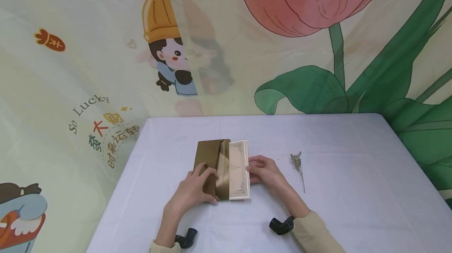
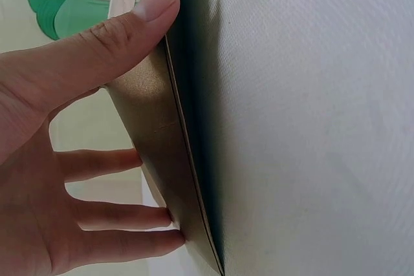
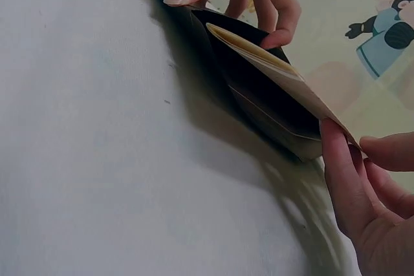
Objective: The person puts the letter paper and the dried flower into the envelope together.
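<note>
A brown-gold envelope (image 1: 208,153) lies on the white-covered table, its mouth facing right. Partway out of it sticks a cream folded card (image 1: 237,170) with printed scroll corners. My left hand (image 1: 193,190) holds the envelope, thumb at its near edge and fingertips on its upper face, as the left wrist view also shows the envelope (image 2: 152,108). With thumb and fingers, my right hand (image 1: 266,172) pinches the card's right edge. In the right wrist view the card (image 3: 272,66) is tilted within the gaping envelope mouth; its inner end is hidden.
A small dried flower sprig (image 1: 297,163) lies to the right of my right hand. Black wrist devices (image 1: 281,226) sit at both wrists. A printed cloth backdrop (image 1: 219,41) rises behind the table's far edge.
</note>
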Tool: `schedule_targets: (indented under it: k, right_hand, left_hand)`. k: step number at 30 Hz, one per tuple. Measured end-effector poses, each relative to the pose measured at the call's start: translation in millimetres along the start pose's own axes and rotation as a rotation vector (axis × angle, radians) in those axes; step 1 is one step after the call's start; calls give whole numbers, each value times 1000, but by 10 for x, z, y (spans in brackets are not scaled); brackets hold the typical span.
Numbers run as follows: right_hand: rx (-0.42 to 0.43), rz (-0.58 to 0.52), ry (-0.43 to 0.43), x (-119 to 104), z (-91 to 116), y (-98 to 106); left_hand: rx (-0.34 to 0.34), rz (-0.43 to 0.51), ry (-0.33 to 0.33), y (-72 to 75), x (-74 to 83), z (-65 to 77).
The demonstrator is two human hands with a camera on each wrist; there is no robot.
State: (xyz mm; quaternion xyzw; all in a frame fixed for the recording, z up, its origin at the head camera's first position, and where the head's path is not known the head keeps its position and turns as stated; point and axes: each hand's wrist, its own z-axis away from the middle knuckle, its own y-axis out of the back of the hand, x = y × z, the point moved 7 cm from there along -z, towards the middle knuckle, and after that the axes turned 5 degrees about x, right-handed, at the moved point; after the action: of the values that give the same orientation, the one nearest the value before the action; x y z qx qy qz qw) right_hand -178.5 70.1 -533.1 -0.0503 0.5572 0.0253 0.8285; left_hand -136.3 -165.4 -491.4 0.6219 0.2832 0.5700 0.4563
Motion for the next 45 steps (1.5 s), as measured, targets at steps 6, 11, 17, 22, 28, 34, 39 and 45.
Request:
schedule_targets:
  k: [6, 11, 17, 22, 28, 34, 39, 45]
  right_hand:
    - [-26, -9, -19, 14, -44, -152]
    - [-28, -14, -27, 23, -85, -240]
    - [-27, -33, -27, 45, -139, -297]
    - [-31, -39, -38, 64, -165, -339]
    - [-54, -37, -29, 58, -178, -404]
    - [-68, -18, -4, 43, -186, -469]
    - [-76, -6, 13, 38, -194, -535]
    - [-82, 4, 34, 21, -212, -606]
  left_hand:
    - [-2, 2, 11, -1, -10, 6]
    - [-4, 3, 21, -5, -21, 3]
    - [-7, 8, 22, -9, -22, 5]
    - [-6, 16, 14, -8, -15, 7]
    - [-2, 9, 17, -10, -27, 7]
    - [-3, 9, 19, -19, -43, 1]
    - [-7, -2, 26, -24, -56, -4]
    - [-8, -7, 18, -17, -54, -9]
